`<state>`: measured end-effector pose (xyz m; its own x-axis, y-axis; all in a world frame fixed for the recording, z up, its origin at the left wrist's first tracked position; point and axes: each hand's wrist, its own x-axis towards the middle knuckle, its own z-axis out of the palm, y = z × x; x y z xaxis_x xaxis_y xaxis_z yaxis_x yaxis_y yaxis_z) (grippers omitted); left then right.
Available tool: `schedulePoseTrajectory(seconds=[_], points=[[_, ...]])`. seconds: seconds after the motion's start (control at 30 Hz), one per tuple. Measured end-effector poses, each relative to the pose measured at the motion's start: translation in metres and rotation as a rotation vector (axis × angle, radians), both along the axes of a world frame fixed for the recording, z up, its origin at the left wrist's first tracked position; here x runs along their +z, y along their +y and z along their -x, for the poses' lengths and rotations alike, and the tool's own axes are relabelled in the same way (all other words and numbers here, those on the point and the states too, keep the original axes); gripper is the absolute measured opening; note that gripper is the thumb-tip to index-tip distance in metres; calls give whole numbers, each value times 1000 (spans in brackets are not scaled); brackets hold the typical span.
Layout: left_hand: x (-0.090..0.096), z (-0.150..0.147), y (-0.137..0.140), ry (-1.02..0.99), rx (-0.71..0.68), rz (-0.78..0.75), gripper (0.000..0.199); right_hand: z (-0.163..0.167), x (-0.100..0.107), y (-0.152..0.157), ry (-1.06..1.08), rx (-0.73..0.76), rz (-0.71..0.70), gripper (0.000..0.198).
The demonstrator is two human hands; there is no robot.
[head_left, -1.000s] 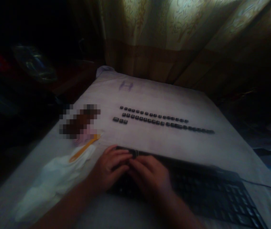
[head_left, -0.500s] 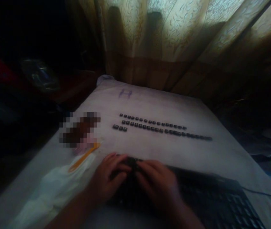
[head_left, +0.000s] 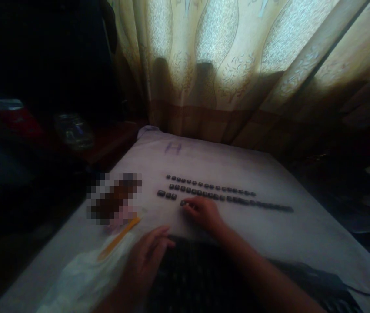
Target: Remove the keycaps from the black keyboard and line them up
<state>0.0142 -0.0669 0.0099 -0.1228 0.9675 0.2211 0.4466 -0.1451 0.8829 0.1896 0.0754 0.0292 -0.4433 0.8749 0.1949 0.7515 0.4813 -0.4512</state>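
My right hand (head_left: pixel 204 214) pinches a small black keycap (head_left: pixel 183 203) just above or on the white cloth, right of a short row of keycaps (head_left: pixel 168 195). Two longer rows of black keycaps (head_left: pixel 211 186) lie beyond it. At the upper left end of the black keyboard (head_left: pixel 198 269), my left hand (head_left: pixel 150 248) has its fingers apart and holds nothing. Whether its fingertips touch the keyboard, I cannot tell. My right forearm hides part of the keyboard.
Left of the keycaps, a yellow-orange flat tool (head_left: pixel 119 238) lies by a crumpled white cloth or bag (head_left: pixel 80 274), beside a blurred-out patch. A patterned curtain (head_left: pixel 217 52) hangs behind the cloth-covered table (head_left: pixel 211 152). The keyboard's cable (head_left: pixel 367 294) runs off to the right.
My right hand has moved from the keyboard forward to the short row, carrying a keycap. My left hand stays by the keyboard, its fingers now off the keys' middle. The view has tilted up.
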Motion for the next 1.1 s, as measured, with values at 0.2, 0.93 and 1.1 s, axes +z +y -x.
schedulePoseTrajectory(seconds=[0.2, 0.93, 1.1], points=[[-1, 1, 0, -10, 11, 14, 29, 8, -7, 6, -52, -61, 78, 26], [5, 0, 2, -35, -11, 44, 27, 17, -4, 16, -105, -92, 124, 30], [6, -1, 2, -44, -8, 47, 27, 16, -3, 15, -103, -100, 133, 32]])
